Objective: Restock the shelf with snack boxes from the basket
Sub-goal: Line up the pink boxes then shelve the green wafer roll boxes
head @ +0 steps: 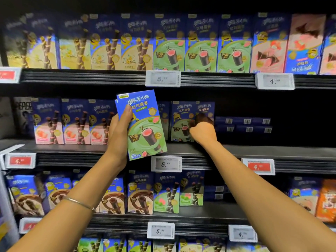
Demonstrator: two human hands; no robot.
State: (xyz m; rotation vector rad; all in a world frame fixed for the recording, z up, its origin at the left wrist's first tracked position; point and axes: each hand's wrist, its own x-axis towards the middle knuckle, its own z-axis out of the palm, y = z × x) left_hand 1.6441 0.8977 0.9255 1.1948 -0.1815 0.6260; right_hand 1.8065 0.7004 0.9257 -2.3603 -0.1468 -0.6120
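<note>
At middle shelf [254, 150], left grip [118, 131] clutching tilted green snack box [145, 124] out front, right grip [201, 132] curled on shelved box [205, 108] just beside, price tag [166, 163] below.

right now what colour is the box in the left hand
Blue on top, green below, on the box in the left hand; the head view shows it.

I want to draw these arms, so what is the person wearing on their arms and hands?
No sleeves are in view, so the arms are bare. A thin silver metal bangle circles the left wrist. The left hand and right hand wear no gloves, and no rings or watch show.
</note>
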